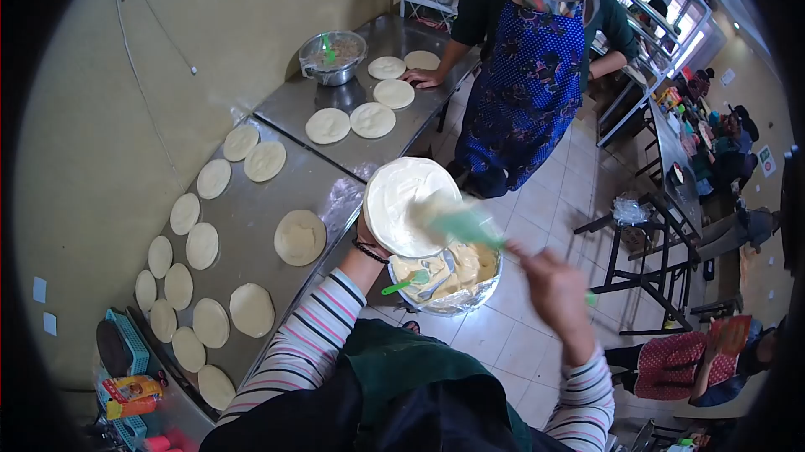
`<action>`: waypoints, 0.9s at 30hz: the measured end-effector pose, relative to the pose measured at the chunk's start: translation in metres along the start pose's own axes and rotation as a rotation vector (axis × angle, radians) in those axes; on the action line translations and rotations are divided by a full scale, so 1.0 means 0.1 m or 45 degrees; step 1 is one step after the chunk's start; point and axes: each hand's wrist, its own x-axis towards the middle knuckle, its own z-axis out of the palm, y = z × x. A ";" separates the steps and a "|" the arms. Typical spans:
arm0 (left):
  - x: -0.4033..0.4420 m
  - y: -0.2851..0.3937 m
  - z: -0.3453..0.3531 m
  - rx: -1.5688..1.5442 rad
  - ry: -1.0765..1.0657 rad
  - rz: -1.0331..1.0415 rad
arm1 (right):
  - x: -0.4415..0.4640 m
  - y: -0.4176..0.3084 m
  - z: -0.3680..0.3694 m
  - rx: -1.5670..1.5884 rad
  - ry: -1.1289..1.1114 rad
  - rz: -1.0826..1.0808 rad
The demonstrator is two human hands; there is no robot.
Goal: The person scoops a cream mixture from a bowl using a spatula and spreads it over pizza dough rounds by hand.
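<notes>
Left hand (366,236) cradles a round, white-coated dough disc (394,200), right hand (555,294) grips a green spatula (466,226) (blurred!), apparently spreading, needing level strokes.

Left hand (367,236): holding coated round (394,209)
Right hand (552,291): moving blurred spatula (470,226) over it
Bowl (470,304): sitting below
Table (243,234): bearing plain rounds (251,310)

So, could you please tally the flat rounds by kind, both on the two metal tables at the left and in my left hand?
Plain rounds on the nearer table: 14
Plain rounds on the farther table: 5
Round with white spread, in your left hand: 1
Total: 20
</notes>
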 end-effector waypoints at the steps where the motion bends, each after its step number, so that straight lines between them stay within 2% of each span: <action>1: 0.01 -0.01 0.00 0.018 -0.053 0.024 | -0.03 -0.07 0.12 0.109 0.022 -0.210; 3: -0.03 0.01 0.12 -0.006 -0.074 0.015 | -0.04 -0.06 0.25 0.023 -0.062 -0.211; 5: -0.06 0.02 0.15 0.018 0.018 0.086 | -0.03 0.12 0.32 0.002 0.136 0.167; 6: -0.07 0.01 0.12 0.015 0.020 0.091 | -0.03 0.17 0.33 -0.013 0.133 0.301; 7: -0.06 -0.02 0.06 0.055 0.003 0.089 | -0.03 0.12 0.34 -0.014 0.132 0.298; 9: -0.04 -0.06 -0.03 0.142 -0.035 0.075 | -0.04 -0.11 0.41 0.202 0.146 -0.073; 10: -0.06 -0.10 0.03 0.288 -0.066 0.112 | -0.03 -0.21 0.45 0.156 0.101 -0.197; 11: -0.05 -0.10 0.08 0.293 -0.070 0.109 | 0.01 -0.17 0.49 0.157 0.108 -0.192; 13: -0.06 -0.08 0.18 -0.004 -0.011 -0.033 | 0.14 -0.01 0.52 0.089 0.182 0.068; 15: -0.08 -0.03 0.18 0.014 -0.030 -0.050 | 0.19 0.10 0.39 0.028 0.166 0.245; 17: -0.08 -0.03 0.07 0.222 0.004 0.005 | 0.20 0.01 0.31 0.191 0.114 0.084; 18: -0.09 -0.06 -0.04 0.152 0.044 -0.076 | 0.21 -0.10 0.27 0.169 0.060 -0.033; 19: -0.12 -0.09 -0.01 -0.004 -0.157 -0.071 | 0.27 -0.23 0.23 0.149 0.007 -0.145; 25: -0.12 0.04 0.16 0.095 -0.070 0.056 | 0.17 0.10 0.15 0.161 -0.239 0.059; 27: -0.13 0.14 0.09 0.071 -0.081 0.076 | -0.04 0.16 0.16 0.410 -0.534 0.068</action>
